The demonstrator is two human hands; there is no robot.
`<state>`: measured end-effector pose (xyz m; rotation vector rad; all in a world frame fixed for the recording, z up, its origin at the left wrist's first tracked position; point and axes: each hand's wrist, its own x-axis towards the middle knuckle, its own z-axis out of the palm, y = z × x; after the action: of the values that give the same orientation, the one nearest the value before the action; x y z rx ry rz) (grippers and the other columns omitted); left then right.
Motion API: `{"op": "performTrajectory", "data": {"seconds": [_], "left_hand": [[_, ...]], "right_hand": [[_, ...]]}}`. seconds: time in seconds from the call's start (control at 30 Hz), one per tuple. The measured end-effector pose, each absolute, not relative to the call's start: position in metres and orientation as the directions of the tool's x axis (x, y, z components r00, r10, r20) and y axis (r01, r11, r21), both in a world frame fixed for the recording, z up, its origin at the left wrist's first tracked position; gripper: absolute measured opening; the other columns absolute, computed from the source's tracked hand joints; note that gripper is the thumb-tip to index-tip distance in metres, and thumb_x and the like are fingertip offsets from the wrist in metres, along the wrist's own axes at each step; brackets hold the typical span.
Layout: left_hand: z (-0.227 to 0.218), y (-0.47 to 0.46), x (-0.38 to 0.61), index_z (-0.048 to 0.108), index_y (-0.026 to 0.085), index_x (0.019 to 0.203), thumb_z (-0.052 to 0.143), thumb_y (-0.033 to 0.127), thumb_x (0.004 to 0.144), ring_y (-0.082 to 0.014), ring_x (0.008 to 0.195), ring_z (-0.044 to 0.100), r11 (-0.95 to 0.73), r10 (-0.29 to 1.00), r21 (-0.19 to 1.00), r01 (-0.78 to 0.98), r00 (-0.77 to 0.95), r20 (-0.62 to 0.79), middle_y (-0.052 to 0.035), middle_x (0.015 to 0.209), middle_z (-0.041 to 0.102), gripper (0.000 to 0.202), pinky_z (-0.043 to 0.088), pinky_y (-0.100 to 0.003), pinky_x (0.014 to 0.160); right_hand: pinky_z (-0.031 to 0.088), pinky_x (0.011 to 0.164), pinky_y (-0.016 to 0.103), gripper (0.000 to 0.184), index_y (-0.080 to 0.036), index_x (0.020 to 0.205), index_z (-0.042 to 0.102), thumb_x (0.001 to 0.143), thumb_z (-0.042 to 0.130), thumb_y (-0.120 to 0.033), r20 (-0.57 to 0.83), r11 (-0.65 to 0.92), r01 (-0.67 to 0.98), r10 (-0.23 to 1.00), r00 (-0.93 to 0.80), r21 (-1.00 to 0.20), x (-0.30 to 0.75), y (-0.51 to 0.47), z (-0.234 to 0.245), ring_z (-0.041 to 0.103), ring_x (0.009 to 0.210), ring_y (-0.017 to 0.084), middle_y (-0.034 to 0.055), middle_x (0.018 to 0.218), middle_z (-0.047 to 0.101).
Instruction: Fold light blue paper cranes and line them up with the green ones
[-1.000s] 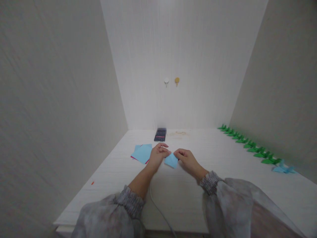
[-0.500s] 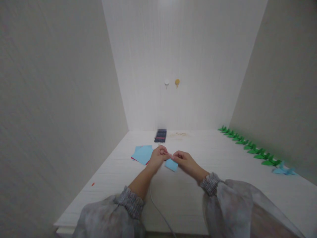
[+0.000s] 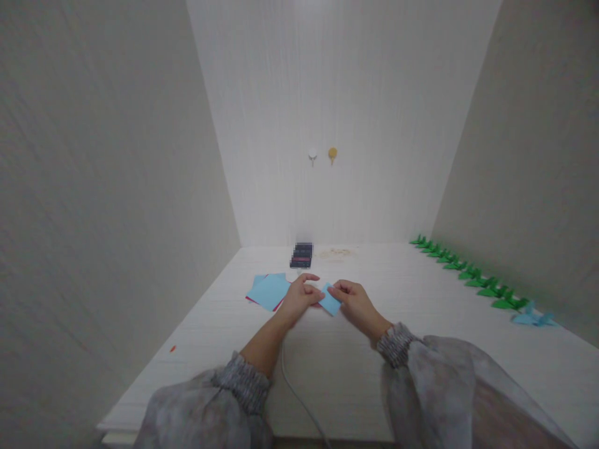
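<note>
Between my hands is a small light-blue piece of folded origami paper [image 3: 332, 304], held a little above the table. My left hand [image 3: 302, 296] pinches its left edge between thumb and fingers, with the index finger stretched out above. On the opposite side, my right hand [image 3: 352, 300] grips the paper with the thumb on top. Just left of my left hand lies a stack of square paper sheets [image 3: 269, 290], light blue on top with red edges showing beneath.
A phone [image 3: 302, 255] lies near the back wall, and a white cable [image 3: 299, 396] runs toward the front edge. Along the right wall stands a row of green folded-paper cranes [image 3: 472, 274], with a blue one [image 3: 533, 317] nearest me. An orange scrap [image 3: 173, 348] lies at left.
The blue paper has been raised and turned between my hands, so more of its face shows. My left index finger has lifted away from the pinch.
</note>
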<state>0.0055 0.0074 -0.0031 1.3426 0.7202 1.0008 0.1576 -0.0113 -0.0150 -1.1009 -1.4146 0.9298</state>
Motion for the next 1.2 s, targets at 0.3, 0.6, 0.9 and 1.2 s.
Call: {"op": "performTrajectory", "data": {"seconds": [0.3,0.6,0.9,1.2], "left_hand": [[0.000,0.009,-0.003,0.042,0.015,0.088,0.070,0.013,0.047,-0.0138,0.058,0.058,-0.017,0.885,0.982,-0.190,0.454,0.103,-0.0027,0.066,0.061,0.050,0.044,-0.028,0.061],[0.006,0.002,0.006,0.052,0.013,0.084,0.061,0.031,0.060,-0.0078,0.055,0.051,-0.029,0.921,0.989,-0.144,0.380,0.082,-0.0008,0.064,0.057,0.031,0.036,-0.019,0.051],[-0.004,0.008,0.007,0.046,0.015,0.087,0.066,0.023,0.053,-0.0056,0.045,0.045,-0.115,0.907,0.973,-0.200,0.379,0.185,0.0046,0.054,0.053,0.040,0.033,-0.019,0.047],[-0.002,0.002,0.009,0.039,0.018,0.086,0.065,0.020,0.054,-0.0076,0.048,0.049,-0.146,0.922,0.937,-0.317,0.299,0.245,0.0044,0.055,0.055,0.042,0.037,-0.021,0.052]], "right_hand": [[0.030,0.048,0.021,0.023,-0.014,0.055,0.053,0.062,0.058,-0.036,0.260,0.255,0.069,0.963,0.074,-0.965,0.162,-0.012,-0.010,0.039,0.048,0.008,-0.0035,0.049,0.046],[0.028,0.043,0.019,0.025,-0.014,0.057,0.050,0.064,0.056,-0.037,0.199,0.215,0.140,0.973,-0.121,-0.966,0.153,-0.017,-0.012,0.038,0.044,0.007,-0.0040,0.048,0.046],[0.032,0.049,0.020,0.020,-0.013,0.065,0.058,0.062,0.058,-0.033,0.144,0.170,0.121,0.968,-0.204,-0.978,0.153,-0.017,-0.017,0.044,0.049,0.008,-0.0022,0.054,0.054],[0.031,0.045,0.019,0.019,-0.011,0.058,0.057,0.061,0.060,-0.030,0.062,0.056,-0.033,0.972,-0.228,-0.998,0.152,-0.017,-0.018,0.042,0.044,0.006,-0.0030,0.048,0.053]]}}
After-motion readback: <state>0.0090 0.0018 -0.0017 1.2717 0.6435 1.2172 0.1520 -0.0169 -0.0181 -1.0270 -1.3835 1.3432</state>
